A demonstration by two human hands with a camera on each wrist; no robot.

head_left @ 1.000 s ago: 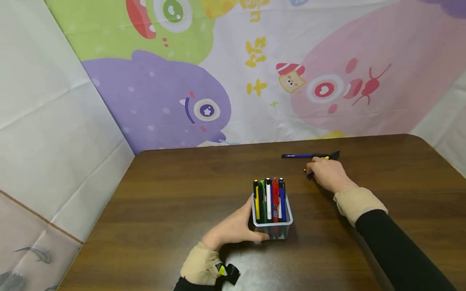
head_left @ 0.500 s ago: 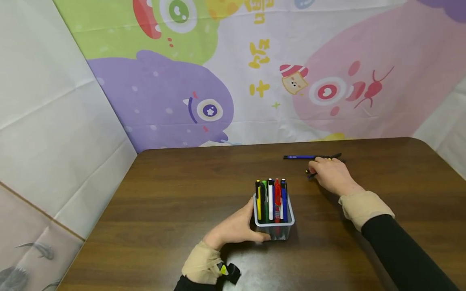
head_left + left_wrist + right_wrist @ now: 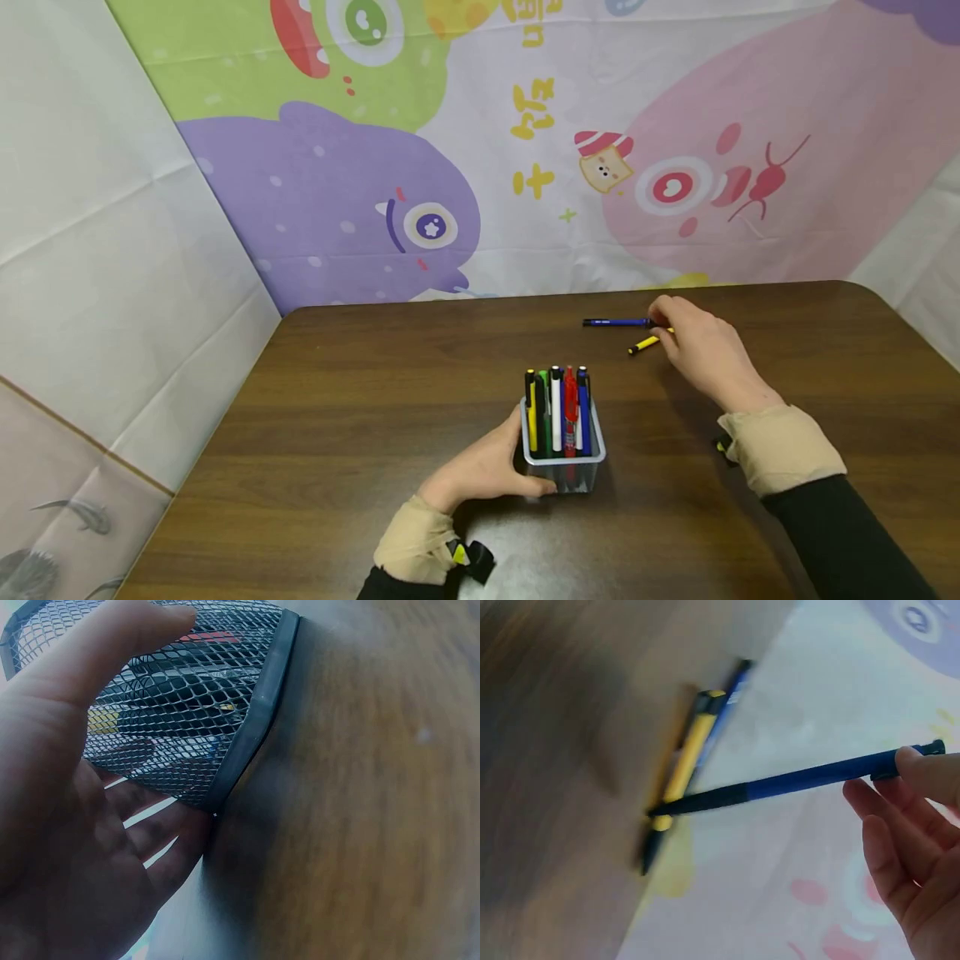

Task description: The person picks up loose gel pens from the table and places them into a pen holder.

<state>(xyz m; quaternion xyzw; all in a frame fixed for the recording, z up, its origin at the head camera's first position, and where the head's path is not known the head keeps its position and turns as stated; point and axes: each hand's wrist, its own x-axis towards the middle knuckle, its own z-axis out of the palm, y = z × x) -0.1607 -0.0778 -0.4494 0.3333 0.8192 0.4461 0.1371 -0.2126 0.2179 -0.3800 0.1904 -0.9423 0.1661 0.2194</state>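
My left hand (image 3: 483, 467) holds a mesh pen holder (image 3: 562, 479) with a pale rim near the table's middle, thumb in front and fingers round its left side. The left wrist view shows the dark base edge of the holder (image 3: 259, 712) at the tabletop. Toward the back right, my right hand (image 3: 708, 350) pinches a blue pen (image 3: 802, 778) by its clicker end; its black grip points away from the fingers. Mostly hidden by the hand in the head view, this pen crosses before a yellow pen (image 3: 690, 754) in the right wrist view. Another blue pen (image 3: 615, 322) lies beside the yellow one.
Several pens and markers, including a red marker (image 3: 571, 408), stand upright in the holder. A cartoon-printed cloth (image 3: 525, 242) hangs behind the brown table (image 3: 360, 400), right at its back edge. White cloth (image 3: 97, 208) walls the left side.
My right hand has risen off the pens and shifted slightly back and right, with a blue pen now in its fingers. The yellow pen shows more. My left hand stays on the holder.
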